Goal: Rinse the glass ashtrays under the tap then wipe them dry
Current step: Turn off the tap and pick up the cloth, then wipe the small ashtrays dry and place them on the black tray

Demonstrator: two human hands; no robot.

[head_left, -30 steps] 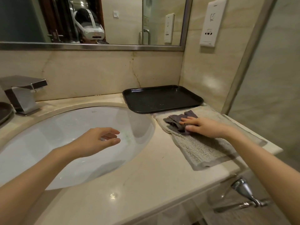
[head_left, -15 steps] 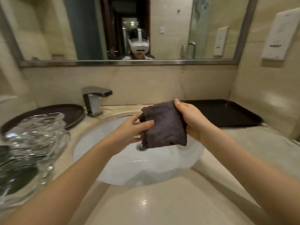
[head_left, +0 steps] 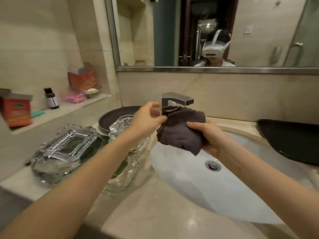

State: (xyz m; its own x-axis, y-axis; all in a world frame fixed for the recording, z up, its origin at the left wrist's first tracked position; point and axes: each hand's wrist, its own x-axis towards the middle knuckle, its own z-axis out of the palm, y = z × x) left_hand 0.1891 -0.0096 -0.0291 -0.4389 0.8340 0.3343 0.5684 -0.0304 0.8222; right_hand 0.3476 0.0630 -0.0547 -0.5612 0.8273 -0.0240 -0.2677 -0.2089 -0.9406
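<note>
A dark grey cloth [head_left: 179,133] is bunched over the white basin [head_left: 198,187], just below the square metal tap [head_left: 176,99]. My right hand [head_left: 207,137] grips the cloth from underneath. My left hand [head_left: 146,119] pinches its upper left edge. A rectangular cut-glass ashtray [head_left: 69,147] lies on the counter at the left. More glass ashtrays [head_left: 124,163] sit between it and the basin, partly hidden by my left forearm. No water runs from the tap.
A round dark tray [head_left: 112,121] lies behind the ashtrays. A black rectangular tray [head_left: 293,140] sits right of the basin. A wall ledge at the left holds a red box [head_left: 16,111], a small dark bottle [head_left: 51,99] and other toiletries. A mirror spans the wall above.
My right hand lifted the cloth off the grey towel and brought it over the basin. My left hand came up and took its edge. The view swung left, showing the ashtrays.
</note>
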